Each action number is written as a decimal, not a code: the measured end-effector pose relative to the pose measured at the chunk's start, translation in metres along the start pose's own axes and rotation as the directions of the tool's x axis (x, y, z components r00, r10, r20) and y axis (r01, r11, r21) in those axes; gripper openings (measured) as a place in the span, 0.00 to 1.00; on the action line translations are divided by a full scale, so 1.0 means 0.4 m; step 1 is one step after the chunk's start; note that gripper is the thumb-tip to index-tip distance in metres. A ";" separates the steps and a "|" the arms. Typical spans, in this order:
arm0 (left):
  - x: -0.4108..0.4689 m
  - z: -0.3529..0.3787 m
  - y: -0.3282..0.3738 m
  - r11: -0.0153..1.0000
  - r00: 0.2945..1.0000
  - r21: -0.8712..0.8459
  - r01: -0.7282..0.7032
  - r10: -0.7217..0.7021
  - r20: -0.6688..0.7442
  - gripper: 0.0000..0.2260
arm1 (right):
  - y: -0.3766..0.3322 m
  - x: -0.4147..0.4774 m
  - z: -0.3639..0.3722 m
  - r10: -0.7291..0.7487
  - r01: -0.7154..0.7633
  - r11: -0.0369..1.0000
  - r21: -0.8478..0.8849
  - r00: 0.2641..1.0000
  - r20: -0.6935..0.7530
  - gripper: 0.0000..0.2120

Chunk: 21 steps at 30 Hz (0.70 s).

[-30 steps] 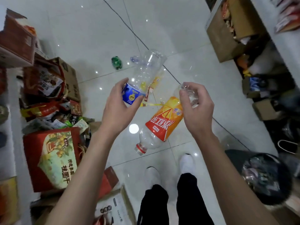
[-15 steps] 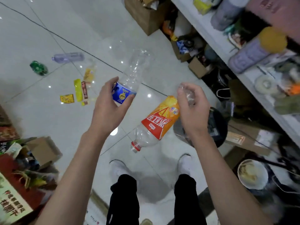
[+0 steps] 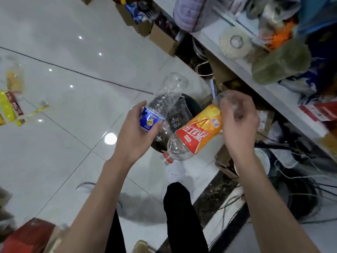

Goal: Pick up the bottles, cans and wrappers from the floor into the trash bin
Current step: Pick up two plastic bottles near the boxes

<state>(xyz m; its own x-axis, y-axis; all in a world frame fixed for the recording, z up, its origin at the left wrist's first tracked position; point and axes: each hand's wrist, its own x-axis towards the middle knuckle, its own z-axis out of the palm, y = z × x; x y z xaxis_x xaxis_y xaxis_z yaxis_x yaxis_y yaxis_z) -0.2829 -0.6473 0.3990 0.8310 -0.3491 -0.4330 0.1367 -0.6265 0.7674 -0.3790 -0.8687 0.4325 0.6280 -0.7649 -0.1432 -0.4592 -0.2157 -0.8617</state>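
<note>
Carrying two empty bottles to the bin, one per hand. Left hand (image 3: pixel 135 137) is curled round the blue bottle (image 3: pixel 164 101) at its label, with the clear body sticking up and away. Right hand (image 3: pixel 237 125) is wrapped round the base end of the orange bottle (image 3: pixel 197 132), red cap hanging down toward my feet. Hands are apart, each clamped on its own bottle; the bottles aren't touching as far as I can tell.

Bin (image 3: pixel 192 105) sits at the edge of the floor (image 3: pixel 73 52), under the shelf (image 3: pixel 273 84). It's dark and mostly hidden behind both bottles, with some trash showing inside. Bottles look over or just short of the opening, can't tell which from this angle.

Step in hand is the drop-off; pickup is done for these two. Next move, my guess: get both fully over the rim, open my fingers and let them fall. The orange one is cap-down and should slide in. The blue one points up and may need tipping.

Wrappers (image 3: pixel 9 106) lie on the floor well apart from the bin, far left, not yet collected, so plenty is left.
</note>
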 end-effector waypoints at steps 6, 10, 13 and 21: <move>0.022 0.103 -0.072 0.987 0.997 0.161 -0.007 0.020 -0.075 0.28 | 0.163 0.034 0.024 0.039 -0.039 0.999 -0.037 0.999 0.007 0.20; 0.051 0.109 -0.115 0.984 0.992 0.176 0.008 0.014 -0.124 0.25 | 0.252 0.044 0.087 0.020 -0.018 1.000 -0.025 0.998 0.052 0.17; 0.067 0.102 -0.138 0.984 0.988 0.175 0.008 0.019 -0.152 0.24 | 0.300 0.049 0.132 -0.093 0.111 0.986 -0.128 0.986 0.138 0.23; 0.068 0.063 -0.120 0.985 0.982 0.170 0.001 0.031 -0.187 0.21 | 0.247 0.043 0.154 -0.158 0.175 0.974 -0.143 0.979 0.128 0.25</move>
<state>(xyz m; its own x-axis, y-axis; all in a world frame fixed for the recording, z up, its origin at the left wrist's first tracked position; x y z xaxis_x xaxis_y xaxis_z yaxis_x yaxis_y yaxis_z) -0.2804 -0.6442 0.3387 0.9212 -0.2318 -0.3125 0.0438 -0.7363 0.6753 -0.3750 -0.8658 0.3149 0.7676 -0.6375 -0.0666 -0.4269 -0.4310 -0.7950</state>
